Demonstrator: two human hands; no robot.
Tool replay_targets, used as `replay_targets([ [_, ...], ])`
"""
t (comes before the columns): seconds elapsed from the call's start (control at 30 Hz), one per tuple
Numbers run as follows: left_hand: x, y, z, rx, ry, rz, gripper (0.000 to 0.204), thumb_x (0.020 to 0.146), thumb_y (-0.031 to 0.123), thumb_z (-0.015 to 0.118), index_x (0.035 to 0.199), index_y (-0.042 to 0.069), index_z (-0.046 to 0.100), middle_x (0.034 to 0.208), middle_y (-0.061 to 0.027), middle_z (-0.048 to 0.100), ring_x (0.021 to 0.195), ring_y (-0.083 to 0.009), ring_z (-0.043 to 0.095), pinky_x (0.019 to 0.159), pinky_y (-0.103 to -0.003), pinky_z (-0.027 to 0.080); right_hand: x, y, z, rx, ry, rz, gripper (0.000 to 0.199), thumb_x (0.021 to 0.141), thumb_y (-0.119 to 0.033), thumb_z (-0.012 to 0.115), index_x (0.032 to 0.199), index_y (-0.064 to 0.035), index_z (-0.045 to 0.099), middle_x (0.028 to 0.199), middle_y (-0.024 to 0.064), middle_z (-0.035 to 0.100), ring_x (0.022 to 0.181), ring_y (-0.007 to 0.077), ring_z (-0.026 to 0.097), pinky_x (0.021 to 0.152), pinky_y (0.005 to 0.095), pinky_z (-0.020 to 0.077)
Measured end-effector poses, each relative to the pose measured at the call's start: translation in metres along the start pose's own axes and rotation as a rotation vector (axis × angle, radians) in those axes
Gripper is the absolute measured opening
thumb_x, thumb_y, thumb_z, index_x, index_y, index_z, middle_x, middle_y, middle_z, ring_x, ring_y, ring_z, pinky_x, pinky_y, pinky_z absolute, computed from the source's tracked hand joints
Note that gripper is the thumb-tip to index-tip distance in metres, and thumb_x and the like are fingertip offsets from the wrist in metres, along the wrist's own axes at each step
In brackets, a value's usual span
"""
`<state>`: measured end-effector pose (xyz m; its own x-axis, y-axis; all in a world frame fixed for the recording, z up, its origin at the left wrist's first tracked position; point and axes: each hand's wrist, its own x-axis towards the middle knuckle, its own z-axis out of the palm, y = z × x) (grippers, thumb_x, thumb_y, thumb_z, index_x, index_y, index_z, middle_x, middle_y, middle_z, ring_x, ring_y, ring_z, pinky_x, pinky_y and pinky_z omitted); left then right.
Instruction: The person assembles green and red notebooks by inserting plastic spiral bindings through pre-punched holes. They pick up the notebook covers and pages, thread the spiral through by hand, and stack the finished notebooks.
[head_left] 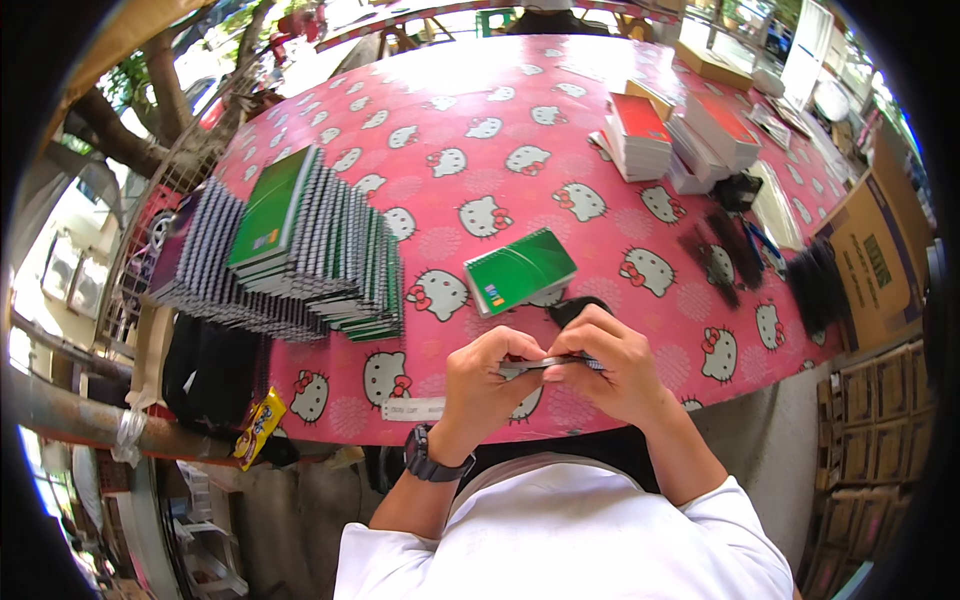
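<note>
My left hand (487,378) and my right hand (612,362) meet just above the near edge of the table (500,90), which has a pink cloth printed with cartoon cats. Both pinch a thin dark flat object (545,363) held edge-on between them; what it is I cannot tell. A watch sits on my left wrist. A green spiral notebook (520,269) lies flat right behind my hands. A small black thing (572,309) peeks out above my right fingers.
A slanted stack of green spiral notebooks (310,240) fills the table's left side. Red-covered pads (640,132) are piled at the far right, with black bundles (815,285) near the right edge. Cardboard boxes (870,260) stand to the right. A white label (412,408) lies at the front edge.
</note>
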<state>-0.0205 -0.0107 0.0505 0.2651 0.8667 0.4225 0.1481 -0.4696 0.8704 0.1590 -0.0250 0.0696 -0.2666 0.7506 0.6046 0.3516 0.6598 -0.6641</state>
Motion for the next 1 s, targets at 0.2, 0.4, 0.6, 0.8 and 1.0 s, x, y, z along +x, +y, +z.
replay_targets([
  [0.2,-0.002,0.005,-0.001,0.049,0.048,-0.036,0.025,0.068,0.003,0.081,0.085,0.005,0.062,0.083,-0.0049,0.066,0.073,-0.01,0.064,0.064,-0.023,0.052,0.003,-0.003,0.004,-0.025,0.034,-0.047,0.017,0.078,-0.009,0.071,0.093,-0.0025,0.064,0.082,0.0078,0.061,0.072,0.023,0.057,0.063,0.0311,0.0462],
  [0.4,0.004,0.024,-0.02,0.541,0.034,0.406,0.023,0.075,0.008,0.072,0.097,0.008,0.065,0.086,-0.0075,0.064,0.078,-0.0251,0.063,0.066,-0.035,0.05,0.009,-0.004,0.005,-0.05,0.016,-0.122,0.033,0.083,-0.021,0.069,0.108,-0.0022,0.06,0.099,0.0115,0.062,0.087,0.0276,0.057,0.075,0.0358,0.0461],
  [0.6,0.049,0.092,-0.135,0.866,0.471,0.306,0.031,0.095,0.017,0.05,0.121,0.006,0.06,0.089,-0.0101,0.06,0.081,-0.0265,0.057,0.074,-0.035,0.045,0.02,0.001,-0.011,-0.186,0.317,-0.112,0.051,0.087,-0.033,0.066,0.126,-0.0035,0.053,0.122,0.0125,0.058,0.109,0.0278,0.053,0.093,0.0382,0.0406],
  [0.8,0.171,0.106,-0.239,0.928,0.125,0.035,0.035,0.099,0.019,0.037,0.117,0.009,0.065,0.12,-0.0099,0.064,0.106,-0.0205,0.059,0.094,-0.027,0.041,0.003,0.018,-0.013,-0.145,0.219,0.035,0.024,0.086,-0.013,0.066,0.108,-0.0044,0.064,0.111,0.0117,0.063,0.101,0.026,0.056,0.088,0.036,0.0439],
  [1.0,0.189,0.013,-0.23,1.348,-0.083,-0.165,0.041,0.1,0.042,0.034,0.133,0.025,0.051,0.138,-0.0089,0.049,0.131,-0.0263,0.042,0.105,-0.069,0.014,-0.006,0.019,-0.002,-0.094,0.14,0.075,0.021,0.081,-0.006,0.068,0.102,-0.0058,0.066,0.105,0.009,0.065,0.096,0.0256,0.057,0.081,0.034,0.0475],
])
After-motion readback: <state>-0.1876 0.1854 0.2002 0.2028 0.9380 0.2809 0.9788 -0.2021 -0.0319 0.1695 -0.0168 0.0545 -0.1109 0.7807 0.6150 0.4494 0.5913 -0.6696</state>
